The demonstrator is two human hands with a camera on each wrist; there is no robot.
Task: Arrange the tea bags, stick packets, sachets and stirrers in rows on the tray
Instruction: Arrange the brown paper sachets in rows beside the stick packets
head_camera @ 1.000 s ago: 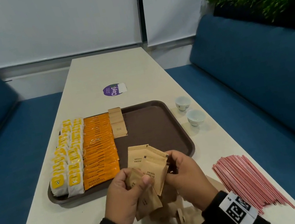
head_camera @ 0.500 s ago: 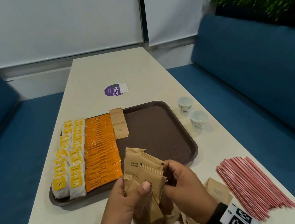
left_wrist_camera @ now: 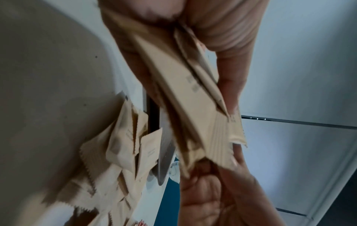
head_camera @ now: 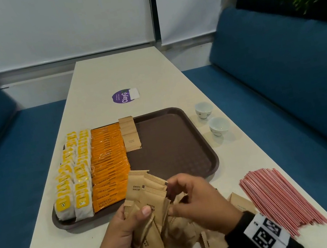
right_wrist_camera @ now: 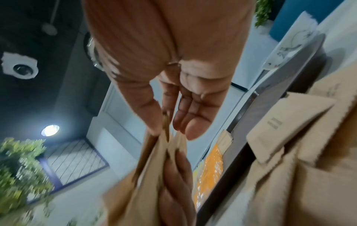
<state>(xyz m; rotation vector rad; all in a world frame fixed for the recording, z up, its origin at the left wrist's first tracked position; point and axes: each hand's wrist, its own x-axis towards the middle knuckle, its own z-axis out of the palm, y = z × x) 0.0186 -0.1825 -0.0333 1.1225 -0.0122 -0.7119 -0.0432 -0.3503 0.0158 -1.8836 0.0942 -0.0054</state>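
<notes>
My left hand [head_camera: 138, 214] grips a fanned bundle of brown sugar sachets [head_camera: 147, 189] just above the table's near end; in the left wrist view the bundle [left_wrist_camera: 193, 99] runs between both hands. At the bundle's right edge my right hand [head_camera: 171, 198] pinches it, thumb against fingers, as the right wrist view shows [right_wrist_camera: 166, 137]. The brown tray [head_camera: 172, 144] lies ahead. On it are two rows of yellow tea bags [head_camera: 73, 176], a row of orange stick packets [head_camera: 108, 162] and a short row of sachets [head_camera: 130, 134]. Red stirrers [head_camera: 281, 201] lie on the table at the right.
Loose sachets [head_camera: 186, 235] are piled on the table under my hands, one more [head_camera: 240, 202] beside the stirrers. Two small white cups [head_camera: 203, 109] [head_camera: 219, 126] stand right of the tray. Blue benches flank the table, and a purple sticker [head_camera: 122, 96] lies beyond the tray.
The fan of sachets has been drawn tighter between my hands. My right hand's fingers have slid to the bundle's upper right edge. The tray's contents have not moved.
</notes>
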